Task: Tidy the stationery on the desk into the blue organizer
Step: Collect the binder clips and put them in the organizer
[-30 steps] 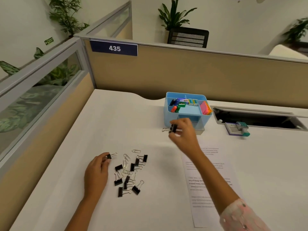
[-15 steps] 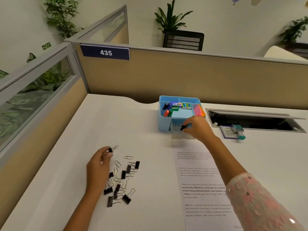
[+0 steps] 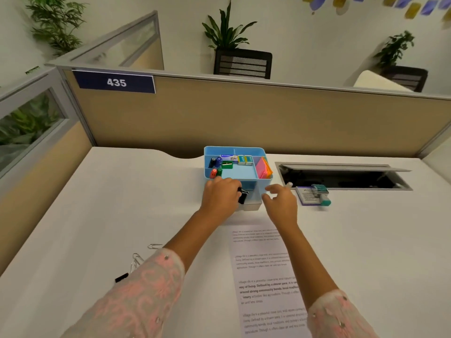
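Observation:
The blue organizer (image 3: 244, 172) stands at the back of the white desk, with markers, small boxes and pink sticky notes in its top compartments. Its clear front drawer (image 3: 251, 203) is pulled out. My left hand (image 3: 220, 197) holds a black binder clip (image 3: 243, 195) over that drawer. My right hand (image 3: 280, 203) hovers just right of the drawer, fingers relaxed, holding nothing. A few paper clips (image 3: 138, 259) and a black binder clip (image 3: 121, 278) lie on the desk by my left sleeve, which hides the rest of the pile.
A printed paper sheet (image 3: 266, 276) lies in front of the organizer under my right arm. A purple pad with a teal stapler (image 3: 317, 195) sits to the right, beside an open cable slot (image 3: 341, 178). Beige partition walls close the back and left.
My left hand has carried a binder clip from the pile up to the organizer's drawer. My right hand has let its clip go and drawn back to the drawer's right. The camera has tilted up.

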